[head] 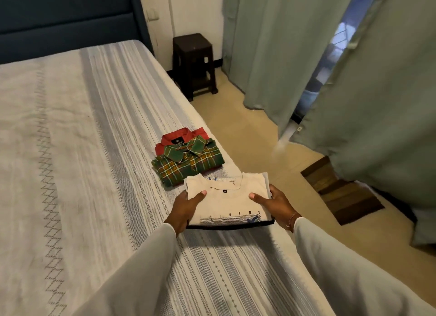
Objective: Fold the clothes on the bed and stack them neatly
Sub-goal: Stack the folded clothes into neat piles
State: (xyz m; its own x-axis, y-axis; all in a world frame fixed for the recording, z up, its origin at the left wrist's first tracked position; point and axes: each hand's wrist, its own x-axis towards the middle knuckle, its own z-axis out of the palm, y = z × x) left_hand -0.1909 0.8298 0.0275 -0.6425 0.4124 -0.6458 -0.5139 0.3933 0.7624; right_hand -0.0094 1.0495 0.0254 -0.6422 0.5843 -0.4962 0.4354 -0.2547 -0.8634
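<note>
- Gripping folded white T-shirt (pixel 227 201) at both side edges: left hand (pixel 186 208), right hand (pixel 273 203), thumbs on top, fingers curled beneath.
- Lifted with dark garment (pixel 230 226) underneath, above bed (pixel 94 150).
- Stacked just beyond fingertips: plaid shirt (pixel 188 163) on red shirt (pixel 179 139).
- Judged remaining: placing held bundle on stack.

The bedspread (pixel 70 139) is matt woven cloth with raised stitched stripes. Near its right edge lie 2 folded cloth shirts: a soft, brushed-looking green plaid shirt (pixel 188 163) on a smooth red shirt (pixel 179 139). The cream T-shirt (pixel 226 202) is smooth knit with matt print. The dark stool (pixel 194 63) looks like slightly glossy plastic; the curtains (pixel 283 56) are matt cloth.
</note>
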